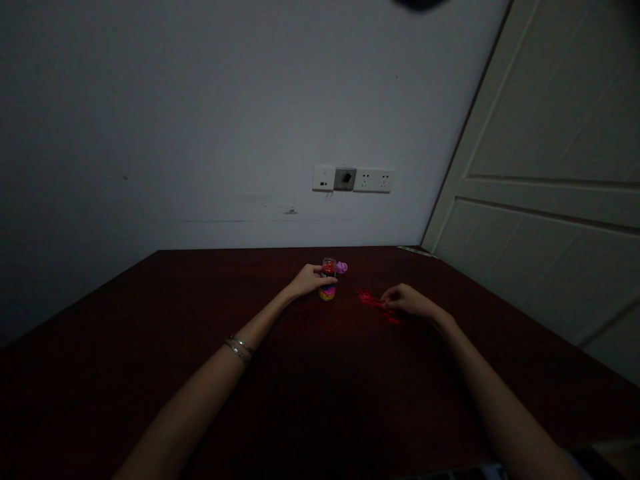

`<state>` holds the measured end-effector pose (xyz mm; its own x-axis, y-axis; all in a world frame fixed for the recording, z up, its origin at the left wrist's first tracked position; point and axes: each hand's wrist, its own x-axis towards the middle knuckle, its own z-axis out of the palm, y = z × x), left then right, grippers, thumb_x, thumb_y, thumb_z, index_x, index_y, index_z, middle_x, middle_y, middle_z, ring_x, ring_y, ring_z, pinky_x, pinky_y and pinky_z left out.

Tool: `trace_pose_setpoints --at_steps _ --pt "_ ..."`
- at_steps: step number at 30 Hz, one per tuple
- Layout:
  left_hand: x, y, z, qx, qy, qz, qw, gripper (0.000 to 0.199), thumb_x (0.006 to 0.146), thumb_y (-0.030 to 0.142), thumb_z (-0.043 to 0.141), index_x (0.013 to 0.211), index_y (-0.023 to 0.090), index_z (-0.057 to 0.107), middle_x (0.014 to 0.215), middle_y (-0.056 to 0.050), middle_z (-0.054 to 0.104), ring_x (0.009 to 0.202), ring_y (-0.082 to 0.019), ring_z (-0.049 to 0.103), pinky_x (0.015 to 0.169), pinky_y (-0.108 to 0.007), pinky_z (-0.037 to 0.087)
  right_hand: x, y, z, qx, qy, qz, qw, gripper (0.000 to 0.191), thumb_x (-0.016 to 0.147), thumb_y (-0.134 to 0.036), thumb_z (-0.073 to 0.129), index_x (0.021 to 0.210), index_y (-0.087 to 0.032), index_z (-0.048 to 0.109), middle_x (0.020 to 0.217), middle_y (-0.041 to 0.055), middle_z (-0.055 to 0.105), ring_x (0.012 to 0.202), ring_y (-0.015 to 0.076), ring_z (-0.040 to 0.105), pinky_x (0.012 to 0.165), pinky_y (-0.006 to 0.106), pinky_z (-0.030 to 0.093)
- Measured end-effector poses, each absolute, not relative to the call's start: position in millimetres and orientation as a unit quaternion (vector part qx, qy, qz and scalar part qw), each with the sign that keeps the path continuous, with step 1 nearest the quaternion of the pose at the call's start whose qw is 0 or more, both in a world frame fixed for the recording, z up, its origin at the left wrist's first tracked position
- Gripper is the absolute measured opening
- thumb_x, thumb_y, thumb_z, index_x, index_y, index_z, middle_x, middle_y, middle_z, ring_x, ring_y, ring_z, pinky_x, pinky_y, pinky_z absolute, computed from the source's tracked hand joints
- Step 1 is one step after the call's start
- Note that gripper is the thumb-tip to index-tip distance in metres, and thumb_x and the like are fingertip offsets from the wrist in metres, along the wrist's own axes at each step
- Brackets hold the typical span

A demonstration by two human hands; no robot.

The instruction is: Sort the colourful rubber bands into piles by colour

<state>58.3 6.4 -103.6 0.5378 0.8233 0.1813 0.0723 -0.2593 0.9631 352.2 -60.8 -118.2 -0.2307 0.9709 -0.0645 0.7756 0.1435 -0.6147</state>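
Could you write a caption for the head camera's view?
Left hand gripping a small clear jar, right hand at scattered red strands on dark wood.

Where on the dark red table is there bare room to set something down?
The table looks bare between the forearms, and from the left forearm back to the wall. It is crowded farther in: left hand on the jar, purple item beside it, right hand at the red strands.

The jar (327, 293) looks glossy, the bracelets (237, 349) metal.
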Motion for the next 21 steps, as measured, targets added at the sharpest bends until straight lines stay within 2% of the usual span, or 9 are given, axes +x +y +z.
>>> trace_pose_setpoints --at_steps 5,12,18,21 --pt "58.6 3.8 -99.1 0.715 0.331 0.356 0.502 0.037 0.061 0.026 0.071 0.093 0.008 0.065 0.079 -0.006 0.066 0.070 -0.013 0.059 0.070 -0.028 0.045 346.6 -64.7 -115.8 -0.597 -0.740 0.251 0.182 0.019 0.065 -0.025 0.054 0.074 -0.012 0.065 0.066 0.0039 0.064 0.058 0.0134 0.054 0.056 0.023 0.041" --pt "55.9 2.3 -95.8 0.760 0.385 0.331 0.406 0.036 0.059 0.034 0.069 0.085 0.009 0.068 0.067 -0.003 0.064 0.067 -0.016 0.057 0.057 -0.023 0.040 341.0 -70.3 -111.5 -0.599 -0.740 0.249 0.178 0.018 0.067 -0.025 0.052 0.073 -0.013 0.063 0.067 0.0039 0.063 0.059 0.0129 0.054 0.054 0.022 0.041" --pt "56.6 2.5 -95.4 0.767 0.373 0.333 0.402 0.039 0.058 0.037 0.069 0.086 0.010 0.068 0.066 -0.002 0.062 0.063 -0.014 0.055 0.057 -0.024 0.038 333.9 -72.3 -97.7 -0.570 -0.746 0.263 0.223 0.026 0.070 -0.034 0.053 0.076 -0.012 0.064 0.066 0.0041 0.062 0.056 0.0122 0.053 0.051 0.022 0.040" --pt "56.8 2.5 -96.2 0.768 0.367 0.334 0.405 0.040 0.058 0.038 0.069 0.085 0.009 0.068 0.065 -0.002 0.062 0.061 -0.014 0.054 0.056 -0.024 0.038 324.5 -69.6 -82.8 -0.545 -0.752 0.264 0.262 0.028 0.070 -0.037 0.054 0.077 -0.012 0.065 0.070 0.0052 0.063 0.060 0.0134 0.055 0.055 0.024 0.042"
